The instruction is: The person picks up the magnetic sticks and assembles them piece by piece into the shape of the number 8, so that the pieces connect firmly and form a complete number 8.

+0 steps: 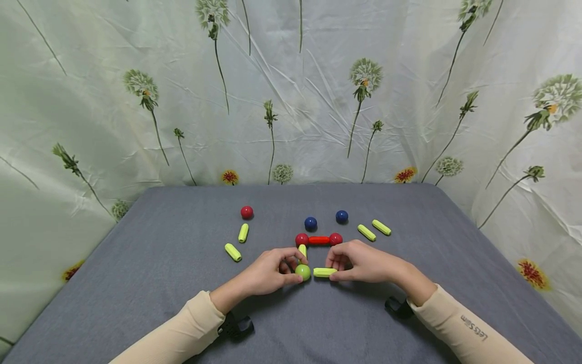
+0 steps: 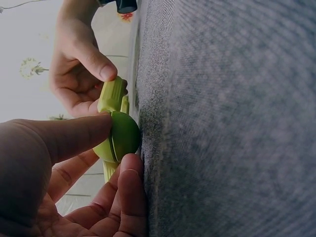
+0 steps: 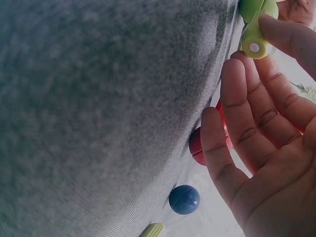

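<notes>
Green ball point(image 1: 303, 272) and lime rod point(image 1: 322, 273) sit just beside each other on the grey cloth point(image 1: 309, 323). From the left come two loose lime rods point(image 1: 233, 252) and a far red ball point(image 1: 247, 212); the left hand point(image 1: 268, 272), thumb and fingers pinching the green ball; a red bar point(image 1: 319, 241) between two red balls point(image 1: 302, 240), farther off; two blue balls point(image 1: 311, 224), farther still; the right hand point(image 1: 364, 261), pinching the lime rod's right end; then two more lime rods point(image 1: 381, 227), far right.
</notes>
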The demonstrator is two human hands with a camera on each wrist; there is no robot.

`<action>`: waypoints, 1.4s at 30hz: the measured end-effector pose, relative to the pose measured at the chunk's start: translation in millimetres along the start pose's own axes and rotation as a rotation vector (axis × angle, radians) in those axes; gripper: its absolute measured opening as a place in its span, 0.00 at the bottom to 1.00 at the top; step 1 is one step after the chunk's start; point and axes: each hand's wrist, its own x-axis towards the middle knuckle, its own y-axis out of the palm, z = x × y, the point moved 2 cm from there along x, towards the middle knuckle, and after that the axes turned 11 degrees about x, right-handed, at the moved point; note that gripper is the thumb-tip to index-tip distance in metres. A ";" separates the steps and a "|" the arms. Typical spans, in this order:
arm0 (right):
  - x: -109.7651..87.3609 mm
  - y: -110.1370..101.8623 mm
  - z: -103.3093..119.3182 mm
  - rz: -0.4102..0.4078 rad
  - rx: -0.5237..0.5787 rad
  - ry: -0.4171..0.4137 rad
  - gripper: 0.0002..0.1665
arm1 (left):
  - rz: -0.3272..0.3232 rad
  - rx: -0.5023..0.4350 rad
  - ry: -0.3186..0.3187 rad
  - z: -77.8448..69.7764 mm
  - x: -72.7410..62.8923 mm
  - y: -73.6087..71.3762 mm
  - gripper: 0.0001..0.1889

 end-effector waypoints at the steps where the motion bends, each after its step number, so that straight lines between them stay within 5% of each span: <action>1: 0.3 0.2 0.0 0.000 0.001 -0.002 0.09 | 0.000 0.000 -0.001 -0.1 -0.1 -0.1 0.13; 42: 5.9 1.0 -3.4 0.013 -0.003 -0.016 0.09 | 0.005 -0.012 -0.002 1.4 0.2 0.6 0.13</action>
